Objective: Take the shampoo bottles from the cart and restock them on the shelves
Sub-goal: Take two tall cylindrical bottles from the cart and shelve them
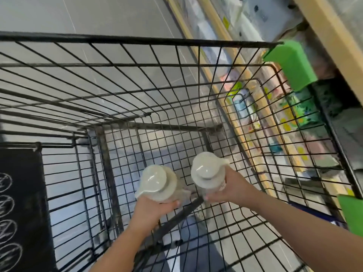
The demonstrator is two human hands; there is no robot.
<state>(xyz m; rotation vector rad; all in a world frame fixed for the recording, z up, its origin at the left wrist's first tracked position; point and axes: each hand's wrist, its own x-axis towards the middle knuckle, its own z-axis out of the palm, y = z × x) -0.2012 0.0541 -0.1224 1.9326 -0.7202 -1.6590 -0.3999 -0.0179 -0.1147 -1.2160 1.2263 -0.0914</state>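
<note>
Both hands are reaching down inside the wire cart point(137, 91). The left hand point(155, 210) is gripping one pale shampoo bottle point(157, 183) from below, cap showing above its fingers. The right hand point(225, 188) is wrapping a second shampoo bottle point(206, 173), held just beside the first.

Risk, as judged: the bottles are sitting close together and could be knocking on the lift. The cart's rim and the green corner guard point(290, 63) beyond the right hand could be catching a bottle swung toward the shelves point(255, 114).
</note>
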